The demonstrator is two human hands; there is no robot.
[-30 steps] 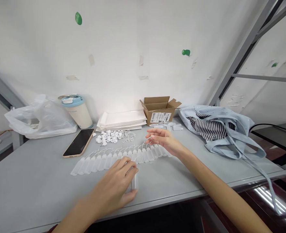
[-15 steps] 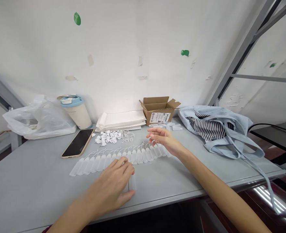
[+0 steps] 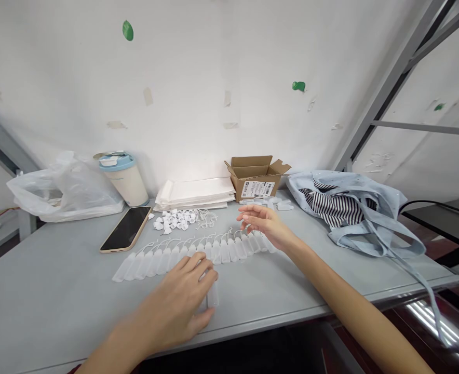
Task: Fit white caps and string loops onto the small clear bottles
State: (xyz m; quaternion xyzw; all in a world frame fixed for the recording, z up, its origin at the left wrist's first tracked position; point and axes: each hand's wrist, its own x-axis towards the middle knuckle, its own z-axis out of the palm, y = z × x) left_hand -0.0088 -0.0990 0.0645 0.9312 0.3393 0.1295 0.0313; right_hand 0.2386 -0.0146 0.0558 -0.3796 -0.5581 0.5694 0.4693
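My left hand bends over a pair of translucent plastic pieces near the table's front edge, fingers at their far end and thumb at their near end. Behind it runs a slanting row of translucent white plastic pieces with thin white loops, partly covered by my fingers. My right hand hovers over the right end of that row, fingers spread and lightly curled, with nothing visible in them. Beyond the row are a heap of small white caps and a few loose white loops.
A phone, a tumbler and a plastic bag occupy the left of the grey table. At the back are stacked white sheets, an opened carton and more clear pieces. A light-blue fabric bag lies right.
The left thumb has shifted slightly left and down along the clear pieces. My right hand keeps its place above the row; the whole view has shifted a little.
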